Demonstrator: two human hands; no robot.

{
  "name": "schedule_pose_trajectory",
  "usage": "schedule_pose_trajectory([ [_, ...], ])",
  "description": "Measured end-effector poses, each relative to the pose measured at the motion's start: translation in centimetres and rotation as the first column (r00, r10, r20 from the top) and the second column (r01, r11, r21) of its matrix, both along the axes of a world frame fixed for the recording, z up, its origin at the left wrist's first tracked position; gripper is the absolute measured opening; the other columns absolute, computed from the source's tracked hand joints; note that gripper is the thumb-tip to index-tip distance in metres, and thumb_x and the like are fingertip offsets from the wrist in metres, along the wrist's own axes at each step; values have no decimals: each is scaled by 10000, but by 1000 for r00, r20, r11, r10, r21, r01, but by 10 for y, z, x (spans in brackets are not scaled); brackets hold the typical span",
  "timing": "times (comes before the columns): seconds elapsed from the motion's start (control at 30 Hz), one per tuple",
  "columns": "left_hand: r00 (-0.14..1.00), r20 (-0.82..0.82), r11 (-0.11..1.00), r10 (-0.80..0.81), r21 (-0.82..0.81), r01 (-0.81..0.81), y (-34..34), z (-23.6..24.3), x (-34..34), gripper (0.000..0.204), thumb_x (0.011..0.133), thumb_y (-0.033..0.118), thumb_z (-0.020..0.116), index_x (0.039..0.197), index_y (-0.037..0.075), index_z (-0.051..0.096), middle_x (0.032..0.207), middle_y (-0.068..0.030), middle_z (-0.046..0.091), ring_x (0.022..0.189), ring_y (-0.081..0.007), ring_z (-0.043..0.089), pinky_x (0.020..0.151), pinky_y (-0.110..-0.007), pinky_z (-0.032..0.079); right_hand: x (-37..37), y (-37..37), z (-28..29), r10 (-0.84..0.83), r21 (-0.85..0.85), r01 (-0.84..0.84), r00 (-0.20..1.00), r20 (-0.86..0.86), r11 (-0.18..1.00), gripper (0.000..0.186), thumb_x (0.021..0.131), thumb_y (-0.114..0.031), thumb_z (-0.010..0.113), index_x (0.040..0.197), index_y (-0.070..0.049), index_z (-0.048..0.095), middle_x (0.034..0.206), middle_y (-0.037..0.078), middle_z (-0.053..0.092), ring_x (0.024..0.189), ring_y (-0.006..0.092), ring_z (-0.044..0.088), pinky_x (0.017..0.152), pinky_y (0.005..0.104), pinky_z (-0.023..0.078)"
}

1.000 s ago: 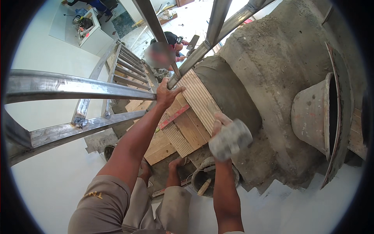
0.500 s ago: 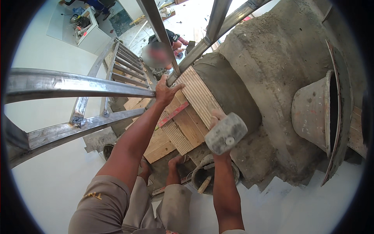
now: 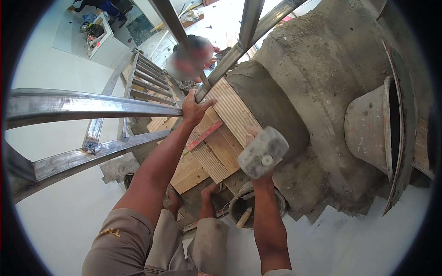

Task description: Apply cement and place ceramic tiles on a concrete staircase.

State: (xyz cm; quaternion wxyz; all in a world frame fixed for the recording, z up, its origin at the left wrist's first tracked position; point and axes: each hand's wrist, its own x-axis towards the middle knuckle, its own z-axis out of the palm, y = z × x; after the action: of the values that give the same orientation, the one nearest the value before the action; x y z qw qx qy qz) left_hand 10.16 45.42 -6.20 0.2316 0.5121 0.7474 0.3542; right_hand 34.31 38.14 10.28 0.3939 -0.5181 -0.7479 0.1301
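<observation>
My right hand [image 3: 252,134] is closed around a mallet, its grip mostly hidden behind the block-shaped grey mallet head [image 3: 269,147]. The mallet is raised over the lower end of a ribbed beige tile [image 3: 229,110] beside wet grey mortar [image 3: 271,103]. Farther left, my left hand [image 3: 195,109] grips the joint of a bare metal railing [image 3: 101,103], with the thumb reaching toward the tile's upper corner. A red spirit level [image 3: 205,135] lies across wood-look tiles [image 3: 221,147] below that hand.
A black bucket [image 3: 234,209] with a wooden-handled tool stands near my feet. On the right, a large mortar-stained tub [image 3: 368,124] lies tipped on rough concrete [image 3: 322,92]. Another person [image 3: 198,55] crouches below, beyond the railing. A second person [image 3: 108,7] is at the far upper left.
The mallet and my right hand have shifted slightly up and left. The crouching person has moved a little. My left hand keeps its place on the railing.
</observation>
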Motion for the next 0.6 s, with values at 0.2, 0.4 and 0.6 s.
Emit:
schedule_pose_trajectory([
  [0.2, 999, 24, 999, -21, -48, 22, 0, -3, 0, 631, 712, 439, 907, 1049, 25, 572, 859, -139, 669, 775, -238, 637, 725, -393, 521, -1, -1, -19, 32, -23, -37, 979, -201, 999, 89, 948, -5, 623, 1032, 11, 646, 1000, 116, 691, 884, 218, 665, 789, 346, 546],
  [0.4, 1000, 9, 999, -14, -34, 14, 0, -7, -6, 641, 714, 451, 904, 1055, 22, 572, 869, -145, 675, 779, -241, 640, 728, -389, 524, -9, -5, -8, -38, -177, -3, 972, -231, 984, 103, 964, -35, 616, 1051, 11, 644, 1003, 122, 692, 899, 225, 667, 803, 347, 547],
  [0.6, 1000, 5, 1000, -27, 15, 27, 0, -5, -4, 635, 726, 449, 896, 1052, 17, 566, 891, -163, 684, 805, -262, 657, 741, -405, 525, -3, -9, -25, -25, -224, -47, 951, -310, 974, 281, 866, -41, 689, 1143, -14, 651, 1079, 103, 681, 982, 236, 668, 885, 343, 538],
])
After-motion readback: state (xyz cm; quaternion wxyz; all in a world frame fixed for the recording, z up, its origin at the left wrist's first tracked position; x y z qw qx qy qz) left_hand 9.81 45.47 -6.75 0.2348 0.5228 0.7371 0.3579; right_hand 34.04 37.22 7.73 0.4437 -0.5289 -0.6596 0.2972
